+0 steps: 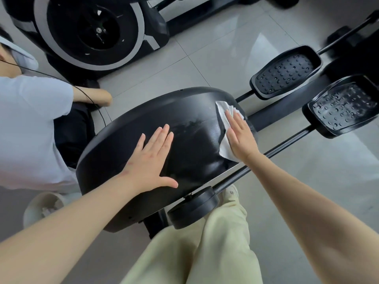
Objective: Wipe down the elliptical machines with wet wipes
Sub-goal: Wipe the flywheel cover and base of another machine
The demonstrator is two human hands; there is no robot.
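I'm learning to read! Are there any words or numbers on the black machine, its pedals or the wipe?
None: no word, number or sign can be read anywhere.
The black cover, the wet wipe, the far pedal, the near pedal and the other machine's wheel all show no writing.

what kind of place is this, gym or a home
Probably a gym: an elliptical with studded pedals, a second machine close by on the tiled floor, and the right hand pressing a wipe on the housing.

Right hand (241, 138) presses wipe (225, 128) on housing (194, 152).
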